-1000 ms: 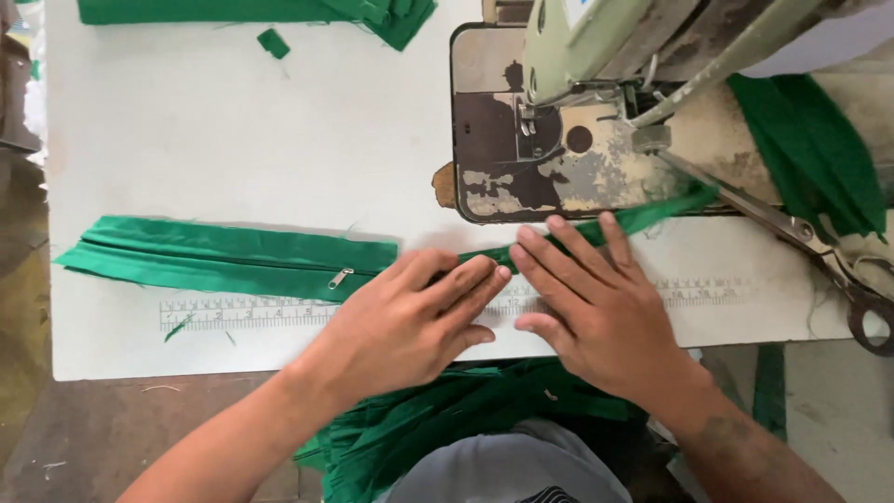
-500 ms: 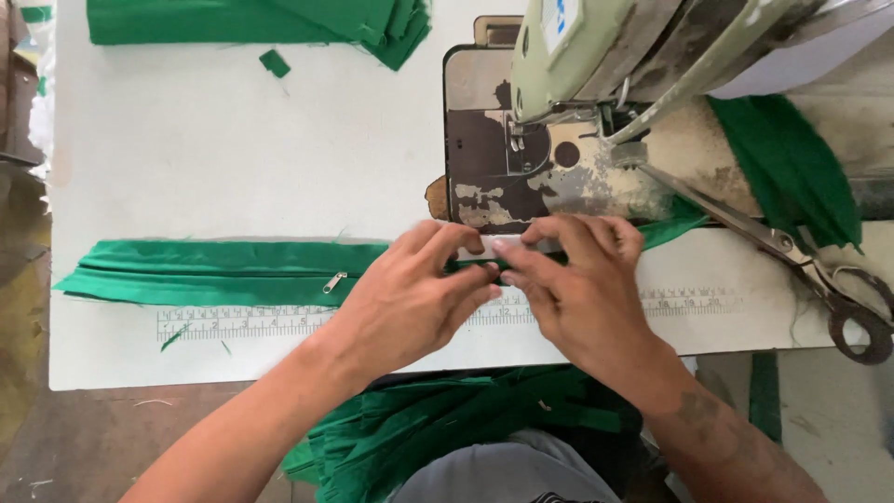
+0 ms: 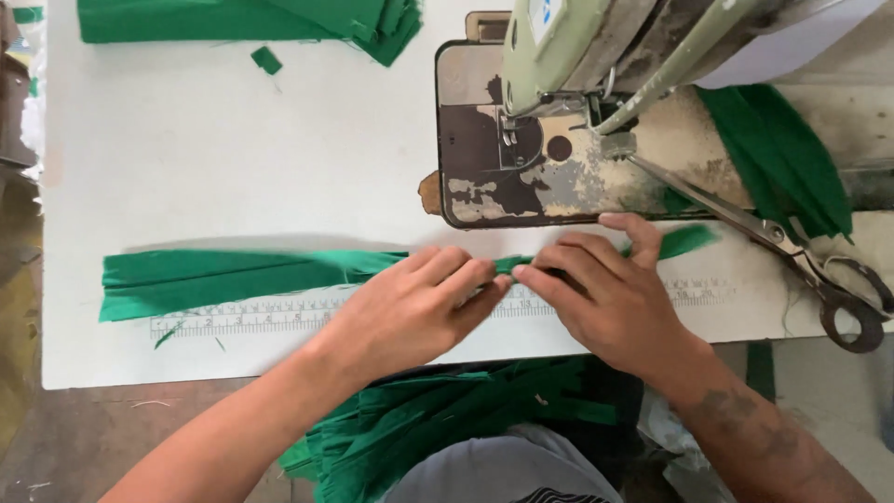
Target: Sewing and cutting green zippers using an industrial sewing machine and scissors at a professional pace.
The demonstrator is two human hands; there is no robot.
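A long green fabric strip point(image 3: 233, 279) lies across the white table point(image 3: 233, 158), its right end point(image 3: 684, 240) reaching the base of the sewing machine point(image 3: 577, 102). My left hand point(image 3: 410, 312) and my right hand point(image 3: 619, 298) meet fingertip to fingertip over the middle of the strip, pinching and pressing the fabric there. Both hands sit just in front of the machine's worn metal bed point(image 3: 494, 182). The part of the strip under my fingers is hidden.
A printed ruler scale point(image 3: 242, 321) runs along the table's near edge. Large scissors point(image 3: 801, 270) lie at the right. Folded green fabric point(image 3: 279, 19) is stacked at the back, more point(image 3: 782, 158) right of the machine, and a pile point(image 3: 447, 433) rests in my lap.
My hands have gone from lying flat on the strip to pinching it together at the middle. The strip has slid leftward and lies straighter.
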